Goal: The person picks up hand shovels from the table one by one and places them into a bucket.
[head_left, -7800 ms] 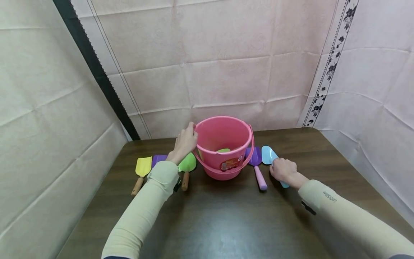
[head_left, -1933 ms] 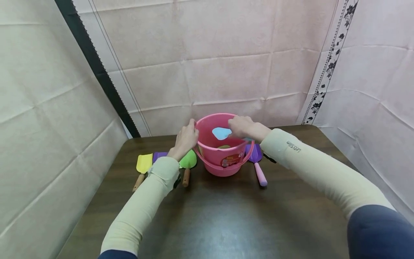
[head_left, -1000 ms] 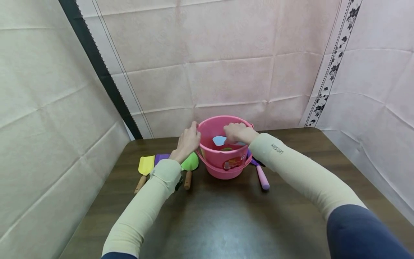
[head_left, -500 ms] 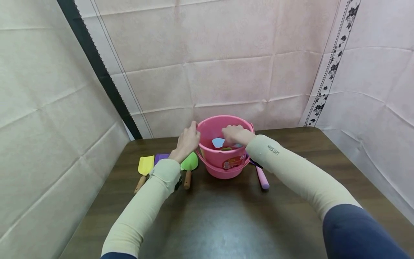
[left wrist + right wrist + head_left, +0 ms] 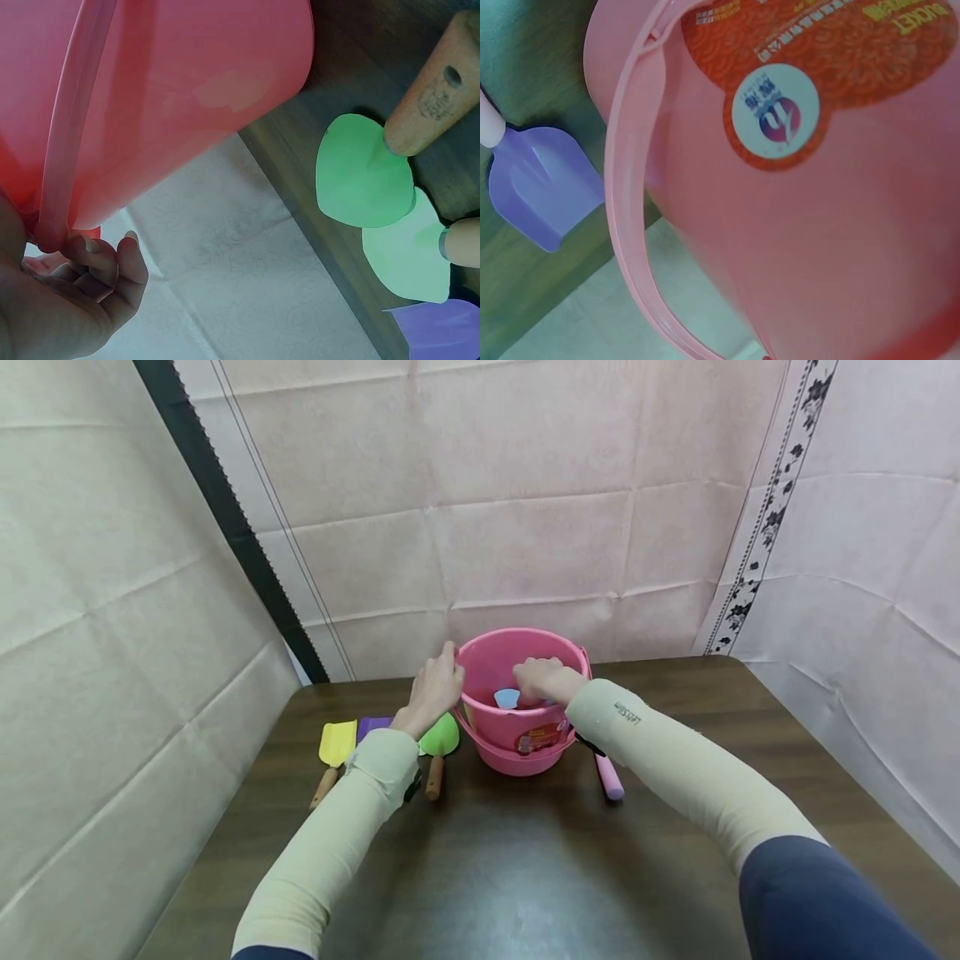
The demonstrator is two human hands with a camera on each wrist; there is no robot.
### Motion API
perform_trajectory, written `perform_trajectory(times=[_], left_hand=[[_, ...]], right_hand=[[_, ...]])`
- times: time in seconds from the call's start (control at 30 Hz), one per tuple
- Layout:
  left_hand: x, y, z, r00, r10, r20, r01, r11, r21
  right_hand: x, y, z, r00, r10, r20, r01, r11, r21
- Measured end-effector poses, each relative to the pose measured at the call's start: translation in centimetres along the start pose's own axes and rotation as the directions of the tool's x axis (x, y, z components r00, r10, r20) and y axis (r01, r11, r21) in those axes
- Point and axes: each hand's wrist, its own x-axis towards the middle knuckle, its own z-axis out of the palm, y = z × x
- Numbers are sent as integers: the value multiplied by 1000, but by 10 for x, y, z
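Observation:
A pink bucket (image 5: 495, 722) stands upright near the table's far edge, its handle hanging down at the front. My left hand (image 5: 433, 691) grips the bucket's left rim; in the left wrist view its fingers (image 5: 129, 274) curl in beside the handle's joint. Inside the mouth of the bucket, my right hand (image 5: 546, 678) holds a light blue toy shovel (image 5: 507, 698) by its middle, the blade pointing left. The front wall hides the lower part of the bucket's inside. The right wrist view shows only the bucket's outer wall with its red label (image 5: 840, 67), not the fingers.
To the left lie a yellow shovel (image 5: 337, 743), a purple one (image 5: 371, 727) and a green shovel (image 5: 441, 737); a light green shovel (image 5: 409, 251) shows in the left wrist view. Right of the bucket lies a purple shovel (image 5: 544, 180). Cloth walls (image 5: 540, 552) surround the table.
My right hand took the light blue shovel from the table right of the bucket, carried it over the rim, and has since sunk lower inside. My left hand stays on the rim.

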Motion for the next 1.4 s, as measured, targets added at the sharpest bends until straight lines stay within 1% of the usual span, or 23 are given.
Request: perform_trajectory(times=[0.13,0.33,0.7,0.97,1.3,1.4], left_hand=[[1,1,-2,1000,11,-6,-11,1000,2],[2,2,-3,1000,10,-9,-10,1000,-6],[0,2,0,1000,10,9,-10,1000,-12],[0,4,-1,1000,-1,-24,2,1000,23],[-1,1,-1,1000,-4,-16,4,1000,18],[-2,0,0,1000,-4,-14,4,1000,18]], right_hand=[[-1,-1,-1,1000,6,-8,-6,1000,13],[-2,-3,1,1000,-1,-13,1,1000,11],[1,-2,7,1000,-1,28,0,1000,25],[5,-2,8,1000,-12,28,12,1000,-15],[4,-1,8,999,-27,42,26,999,27],[4,-1,7,999,-40,17,39,999,33]])
